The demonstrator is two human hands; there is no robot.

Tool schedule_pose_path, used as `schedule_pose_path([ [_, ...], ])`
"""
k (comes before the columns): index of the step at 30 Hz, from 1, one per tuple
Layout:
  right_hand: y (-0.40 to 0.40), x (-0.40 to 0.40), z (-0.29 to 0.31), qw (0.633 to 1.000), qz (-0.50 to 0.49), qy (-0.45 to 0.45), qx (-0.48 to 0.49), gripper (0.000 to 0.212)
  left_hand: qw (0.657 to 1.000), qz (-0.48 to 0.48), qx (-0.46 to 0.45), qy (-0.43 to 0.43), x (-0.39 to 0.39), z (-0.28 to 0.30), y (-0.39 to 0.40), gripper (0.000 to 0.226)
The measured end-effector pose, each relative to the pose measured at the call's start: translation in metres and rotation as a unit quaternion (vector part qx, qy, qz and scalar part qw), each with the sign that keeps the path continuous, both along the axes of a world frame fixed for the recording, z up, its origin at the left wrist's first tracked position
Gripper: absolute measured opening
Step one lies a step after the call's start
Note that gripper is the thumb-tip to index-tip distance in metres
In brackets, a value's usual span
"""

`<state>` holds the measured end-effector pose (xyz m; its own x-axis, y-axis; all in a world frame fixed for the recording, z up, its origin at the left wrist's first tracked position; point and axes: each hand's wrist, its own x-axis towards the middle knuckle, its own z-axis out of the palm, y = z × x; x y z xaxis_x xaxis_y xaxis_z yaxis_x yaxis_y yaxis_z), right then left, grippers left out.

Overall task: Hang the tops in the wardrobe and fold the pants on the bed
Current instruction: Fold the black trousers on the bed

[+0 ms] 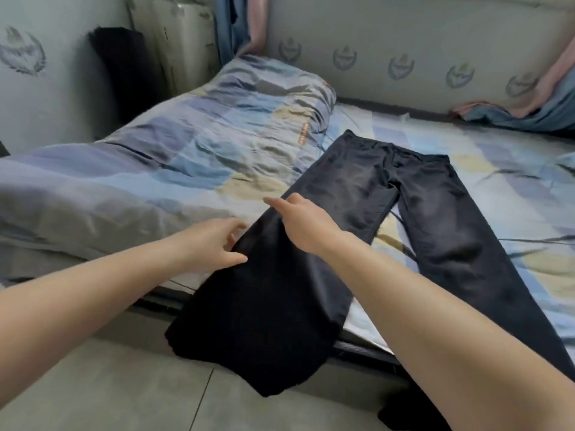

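A pair of dark grey jeans (357,185) lies spread flat on the bed (513,213), waist toward the headboard, legs apart. The left leg hangs over the bed's front edge toward the floor. My left hand (211,244) is at the outer edge of that leg, fingers and thumb spread around the fabric edge. My right hand (301,219) rests on the same leg a little farther up, index finger stretched out to the left, palm on the cloth.
A folded patchwork quilt (174,144) fills the bed's left half. A padded headboard (420,51) runs along the back. Pink and blue cloth (529,104) lies at the far right. A dark garment (124,66) hangs at the back left. Tiled floor (109,384) lies below.
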<state>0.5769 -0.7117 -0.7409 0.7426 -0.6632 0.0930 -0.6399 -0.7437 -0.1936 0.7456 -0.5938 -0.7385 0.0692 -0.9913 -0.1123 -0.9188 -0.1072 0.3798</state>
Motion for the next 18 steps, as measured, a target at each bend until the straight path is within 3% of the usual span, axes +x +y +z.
schedule_pose_path([
  [3, -0.013, 0.023, 0.011, 0.99, 0.004, 0.138, -0.021, 0.05, 0.997, -0.049, 0.011, -0.056, 0.008, -0.019, 0.007, 0.09],
  [5, -0.016, 0.036, 0.016, 0.983, -0.038, 0.178, -0.005, 0.036, 0.996, -0.076, 0.032, -0.031, 0.007, -0.026, 0.01, 0.094],
  [8, -0.017, 0.045, 0.019, 0.981, -0.102, 0.165, 0.007, 0.056, 0.99, -0.095, 0.06, 0.081, 0.0, -0.021, 0.017, 0.083],
  [10, -0.017, 0.04, 0.023, 0.98, -0.137, 0.144, 0.017, 0.047, 0.986, -0.096, 0.053, 0.123, -0.012, -0.012, 0.02, 0.075],
  [12, -0.021, 0.022, 0.028, 0.974, -0.171, 0.078, 0.127, 0.031, 0.983, -0.126, 0.026, 0.134, -0.037, -0.001, 0.02, 0.075],
  [15, -0.027, -0.027, 0.036, 0.925, -0.203, -0.095, 0.306, 0.007, 0.973, -0.161, -0.022, 0.164, -0.088, 0.012, 0.017, 0.077],
  [18, -0.031, -0.089, 0.042, 0.889, -0.22, -0.191, 0.354, 0.013, 0.96, -0.158, -0.046, 0.228, -0.143, 0.02, 0.01, 0.075],
])
